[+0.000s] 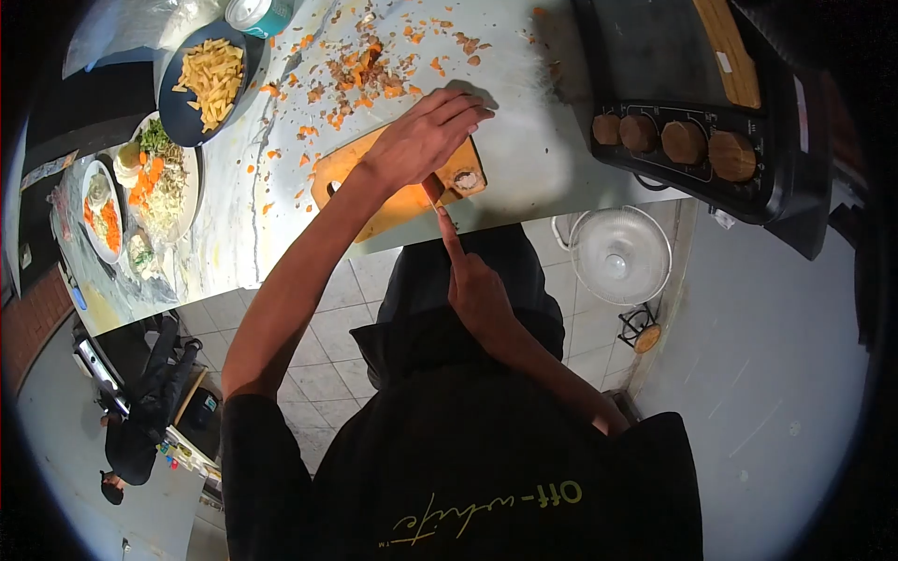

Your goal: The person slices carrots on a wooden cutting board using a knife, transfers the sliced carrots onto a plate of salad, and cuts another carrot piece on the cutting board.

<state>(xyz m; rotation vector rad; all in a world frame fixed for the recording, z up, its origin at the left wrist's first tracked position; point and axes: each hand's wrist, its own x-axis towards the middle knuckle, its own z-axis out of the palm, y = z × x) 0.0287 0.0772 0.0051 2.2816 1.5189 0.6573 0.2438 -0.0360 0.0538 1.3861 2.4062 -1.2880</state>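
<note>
An orange cutting board [385, 217] lies at the counter's near edge. My left hand [421, 140] is over its far side, palm down, fingers stretched to the right past the board's edge. Nothing shows in that hand, though its underside is hidden. My right hand [479, 292] is closed at the near edge, with its index finger extended along a small knife. A short stretch of the reddish-looking blade [432, 188] shows over the board; the handle is hidden in the fist. Right of the blade sits a small brown-rimmed piece with a pale middle [466, 180], too small to name.
Orange and brown peelings [365, 75] litter the counter beyond the board. At left stand a dark plate with cut fries [210, 82], a plate of chopped vegetables [161, 192] and a smaller dish [101, 213]. A black appliance with wooden knobs [683, 142] is at right.
</note>
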